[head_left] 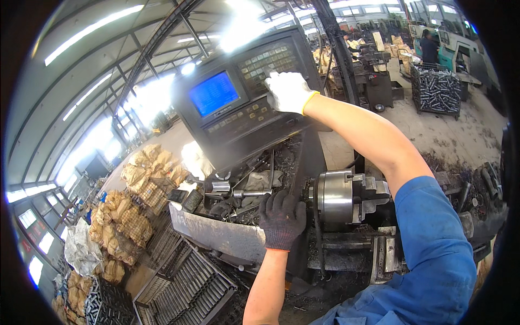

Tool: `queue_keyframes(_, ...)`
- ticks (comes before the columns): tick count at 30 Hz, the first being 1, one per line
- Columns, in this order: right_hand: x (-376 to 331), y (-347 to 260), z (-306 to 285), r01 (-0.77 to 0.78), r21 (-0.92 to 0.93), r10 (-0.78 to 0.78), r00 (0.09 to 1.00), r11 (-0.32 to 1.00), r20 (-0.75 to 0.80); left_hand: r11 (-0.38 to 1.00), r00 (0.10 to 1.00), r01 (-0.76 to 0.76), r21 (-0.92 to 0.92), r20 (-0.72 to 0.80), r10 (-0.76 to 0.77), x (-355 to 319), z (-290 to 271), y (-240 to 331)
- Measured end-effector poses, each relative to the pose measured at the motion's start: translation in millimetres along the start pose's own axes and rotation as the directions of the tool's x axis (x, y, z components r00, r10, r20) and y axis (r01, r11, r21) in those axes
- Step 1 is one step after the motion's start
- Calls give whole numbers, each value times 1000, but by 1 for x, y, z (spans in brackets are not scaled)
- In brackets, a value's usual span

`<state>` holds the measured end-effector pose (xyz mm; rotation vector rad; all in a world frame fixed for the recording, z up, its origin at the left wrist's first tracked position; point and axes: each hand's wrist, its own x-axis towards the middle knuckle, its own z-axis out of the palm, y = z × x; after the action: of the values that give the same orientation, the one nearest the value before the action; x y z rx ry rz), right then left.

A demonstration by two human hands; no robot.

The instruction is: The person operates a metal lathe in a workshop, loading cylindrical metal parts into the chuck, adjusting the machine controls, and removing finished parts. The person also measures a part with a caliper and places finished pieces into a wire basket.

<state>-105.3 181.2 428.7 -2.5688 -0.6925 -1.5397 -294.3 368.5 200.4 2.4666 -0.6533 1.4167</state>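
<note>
Two gloved hands work at a lathe. The right hand (288,91), in a white glove with a yellow cuff, reaches up to the control panel (246,97); its fingers (277,80) lie close together, flat against the grey keypad (269,60) to the right of the blue screen (214,93). The panel is tilted, its long side running from lower left up to upper right. The left hand (281,216), in a dark knit glove, rests with fingers curled over the edge of the machine's sheet-metal guard (216,230), just left of the steel chuck (338,196); whether it grips anything I cannot tell. The chuck's axis lies level, its jaws facing right. A short metal bar (252,192) lies in the tray behind the left hand, pointing left to right. Wire crates of dark cylindrical parts (187,284) stand at lower left, beside stacked tan sacks (130,214)
</note>
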Motion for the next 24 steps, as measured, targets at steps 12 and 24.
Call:
queue_keyframes(12, -29, -11, 10, 117, 13, -118, 989, 993, 87, 1000, 1000, -14, 8, -21, 14, -1, 1, 1)
queue_keyframes(24, -40, -22, 21, 151, 29, -153, 983, 988, 99, 1000, 1000, -6, -25, 12, 6, 0, 1, -1)
